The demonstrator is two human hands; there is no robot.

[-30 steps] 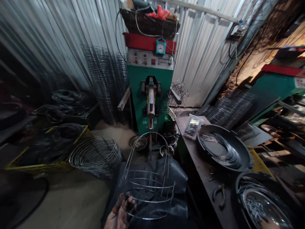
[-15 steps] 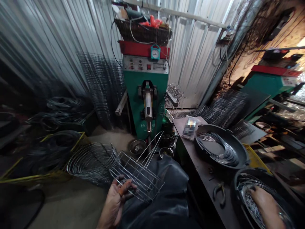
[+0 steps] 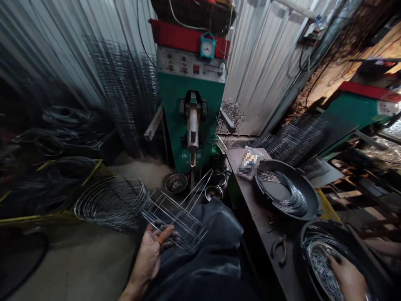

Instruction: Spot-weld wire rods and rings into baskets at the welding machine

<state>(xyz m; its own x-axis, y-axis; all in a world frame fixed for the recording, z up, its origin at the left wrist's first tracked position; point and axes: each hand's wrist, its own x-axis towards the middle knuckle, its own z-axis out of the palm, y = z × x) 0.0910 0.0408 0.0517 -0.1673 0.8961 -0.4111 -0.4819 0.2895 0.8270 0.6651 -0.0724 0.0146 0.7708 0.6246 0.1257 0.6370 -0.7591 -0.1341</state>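
Note:
My left hand [image 3: 153, 246] is closed around one side of a welded wire rack [image 3: 178, 219], holding it tilted above my dark apron [image 3: 216, 234]. Two long wires stick up from the rack toward the machine. My right hand [image 3: 347, 276] is over a metal bowl [image 3: 310, 251] full of short metal pieces [image 3: 324, 267]. Its fingers bend down together among the pieces; whatever they pinch is too small or hidden to make out. That bowl stands inside a black round tray [image 3: 299, 267] with coiled wires.
A green spot welding machine [image 3: 171, 100] stands ahead, small bowls [image 3: 176, 184] below its electrode [image 3: 192, 161]. Wire rings [image 3: 109, 205] are stacked at left. On the side bench [image 3: 263, 234] lie pliers [image 3: 278, 251], a second black tray [image 3: 308, 194] of wires and a plastic bag [image 3: 249, 161].
The view has tilted down slightly, so the machine appears higher. My right hand has shifted a little down and right over the bowl. My left hand keeps its hold on the wire rack.

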